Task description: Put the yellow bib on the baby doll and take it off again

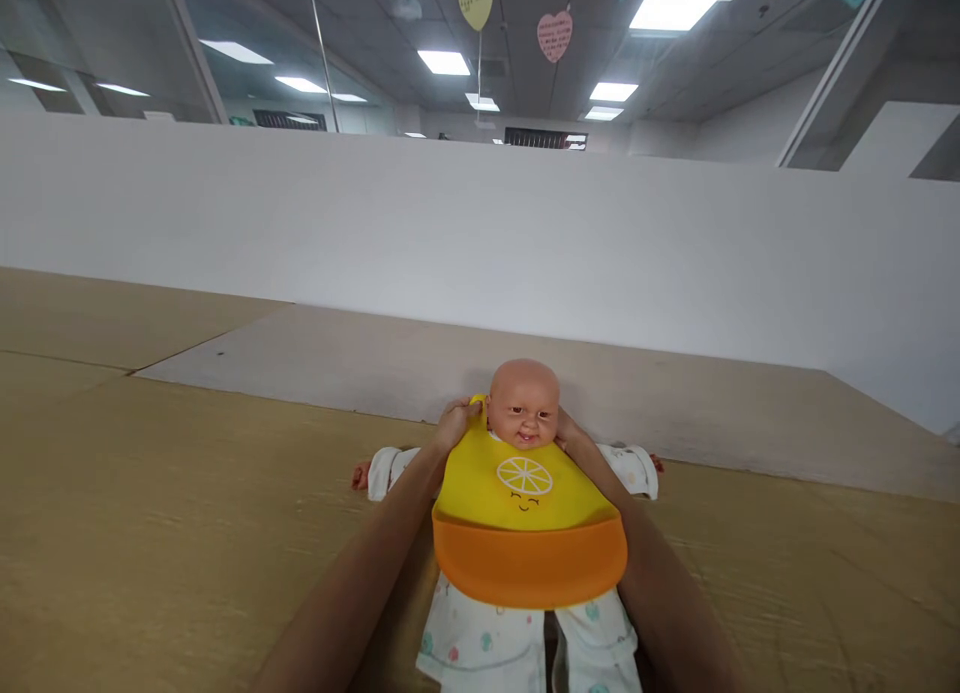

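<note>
A baby doll (525,398) lies on its back with its arms stretched out to both sides, dressed in white patterned clothes (480,633). Over its chest spreads a yellow bib (480,483) with a lemon-slice print and an orange catch pocket (529,563). My left hand (454,425) pinches the bib's neck strap on the left of the doll's head. On the other side, my right hand (568,433) is against the doll's neck, its fingers mostly hidden behind the head and bib. Whether it holds the other strap cannot be seen.
The doll lies on a tan, wood-like surface (187,503). Behind its head runs a pale grey panel (315,353), then a low white wall (450,223) with glass above it. Paper hearts, one yellow (475,1) and one pink (555,35), hang near the glass.
</note>
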### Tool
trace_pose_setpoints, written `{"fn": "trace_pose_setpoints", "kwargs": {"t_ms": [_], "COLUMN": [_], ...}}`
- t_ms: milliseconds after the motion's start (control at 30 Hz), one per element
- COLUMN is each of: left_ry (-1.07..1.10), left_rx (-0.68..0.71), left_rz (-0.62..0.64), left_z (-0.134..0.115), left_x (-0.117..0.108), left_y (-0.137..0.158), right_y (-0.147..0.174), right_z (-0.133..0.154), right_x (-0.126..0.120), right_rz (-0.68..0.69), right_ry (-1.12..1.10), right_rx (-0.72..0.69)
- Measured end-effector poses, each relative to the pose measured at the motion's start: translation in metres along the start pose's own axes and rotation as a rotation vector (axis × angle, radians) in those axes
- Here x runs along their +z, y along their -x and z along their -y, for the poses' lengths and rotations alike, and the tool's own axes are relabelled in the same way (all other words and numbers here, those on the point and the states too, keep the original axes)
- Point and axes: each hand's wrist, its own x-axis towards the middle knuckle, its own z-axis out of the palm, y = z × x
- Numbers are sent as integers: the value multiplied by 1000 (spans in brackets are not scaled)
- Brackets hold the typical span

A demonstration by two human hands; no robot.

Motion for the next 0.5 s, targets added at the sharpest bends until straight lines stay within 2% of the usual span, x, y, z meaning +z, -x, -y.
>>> {"fn": "trace_pose_setpoints", "kwargs": {"t_ms": [100, 167, 300, 500], "left_ry": [-32, -52, -72, -96], "left_rx": [-47, -59, -69, -35], "left_rz": [-48, -49, -14, -62], "left_z": [0, 0, -1, -2], "left_x": [0, 1, 0, -4], "left_y": [3, 4, 4, 3], "right_y": [-1, 0, 3, 3], "right_z": [-1, 2, 15, 19], "right_x": [-2, -2, 1, 4], "right_rz": [-8, -33, -75, -139], "right_ry": [-44, -33, 142, 312], "right_rx": [72, 60, -17, -40]}}
